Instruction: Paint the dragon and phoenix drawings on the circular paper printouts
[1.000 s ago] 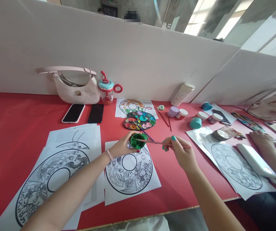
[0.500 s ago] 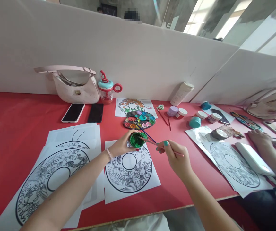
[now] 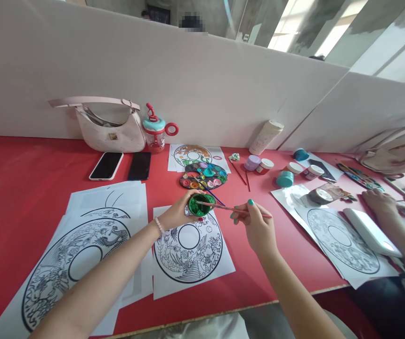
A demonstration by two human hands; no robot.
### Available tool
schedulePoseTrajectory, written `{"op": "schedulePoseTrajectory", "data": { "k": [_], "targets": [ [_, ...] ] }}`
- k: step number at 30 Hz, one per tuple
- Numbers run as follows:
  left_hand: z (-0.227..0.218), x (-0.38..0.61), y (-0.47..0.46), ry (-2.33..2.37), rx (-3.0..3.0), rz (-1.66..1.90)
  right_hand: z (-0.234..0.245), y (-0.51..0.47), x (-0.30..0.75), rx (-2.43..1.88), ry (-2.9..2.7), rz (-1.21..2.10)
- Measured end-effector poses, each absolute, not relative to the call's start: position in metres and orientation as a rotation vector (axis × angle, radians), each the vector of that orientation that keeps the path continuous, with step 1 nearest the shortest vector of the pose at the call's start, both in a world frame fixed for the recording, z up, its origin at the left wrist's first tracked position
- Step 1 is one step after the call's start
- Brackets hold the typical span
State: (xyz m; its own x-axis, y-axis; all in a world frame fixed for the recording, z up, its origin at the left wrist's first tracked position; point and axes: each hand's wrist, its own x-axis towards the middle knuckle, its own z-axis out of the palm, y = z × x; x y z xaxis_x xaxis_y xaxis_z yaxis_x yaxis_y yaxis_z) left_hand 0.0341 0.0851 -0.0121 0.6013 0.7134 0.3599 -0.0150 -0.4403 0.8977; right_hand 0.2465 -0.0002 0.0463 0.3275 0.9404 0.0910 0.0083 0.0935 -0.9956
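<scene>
My left hand is wrapped round a small pot of green paint, held just above the top edge of a black line drawing of a ring on white paper. My right hand pinches a thin paintbrush whose tip lies across the pot's rim, over the green paint. A round palette full of mixed colours lies just behind the pot with a blue-handled brush on it.
Larger ring drawings lie at left. Two phones, a pale handbag and a red-handled bottle stand by the white partition. Paint jars sit at right, where another person's hands work over a drawing.
The brush tip has swept leftward across the pot's mouth and my right hand has shifted slightly left. My left hand keeps the pot where it was.
</scene>
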Motion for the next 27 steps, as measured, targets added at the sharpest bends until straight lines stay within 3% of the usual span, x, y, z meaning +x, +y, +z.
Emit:
{"op": "schedulePoseTrajectory", "data": {
  "k": [14,21,27],
  "targets": [
    [-0.018,0.034,0.089,0.613,1.841,0.961,0.019,0.003,0.271,-1.083,-0.615,1.031],
    [-0.023,0.034,0.091,0.727,1.877,0.961,0.009,0.028,0.322,-1.147,-0.779,0.626],
    [-0.025,0.034,0.092,0.801,1.856,0.955,-0.007,0.049,0.336,-1.428,-1.142,0.473]
  ]
}}
